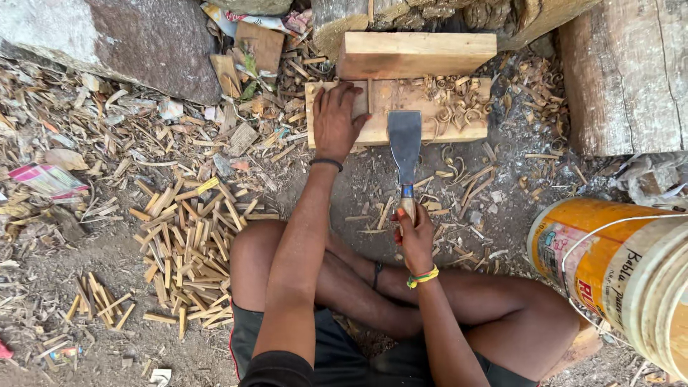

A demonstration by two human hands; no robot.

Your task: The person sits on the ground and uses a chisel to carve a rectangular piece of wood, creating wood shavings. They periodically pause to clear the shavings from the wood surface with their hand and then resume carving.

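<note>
At the far left, a crumpled printed wrapper (46, 178) lies among wood chips on the dirt ground (107, 265), below a large grey rock (122, 43). Lower down sits a small bundle of short wooden sticks (97, 304). Next to it, just beside the person's left knee, spreads a larger heap of cut wooden sticks (190, 247), pale and roughly equal in length.

The left hand (335, 122) reaches forward and rests flat on the left part of a wooden board (459, 132) lying on the ground, fingers close together and pressing down on a thin wooden strip (370, 95) that stands against the board; a dark band circles the wrist. Behind the board, touching its far edge, a thicker wooden block (416, 54) lies crosswise.

The right hand (416, 236), wearing a yellow-green thread bracelet, is wrapped closed around the handle of a broad flat chisel (405, 140). The blade points away from the person and its wide end lies on the board, just right of the left hand. Curled wood shavings (455, 100) pile on the right half of the board.

Further right stands a heavy log (627, 72), and at the lower right an orange and white plastic bucket (609, 272) with a wire handle leans near the person's right knee.
</note>
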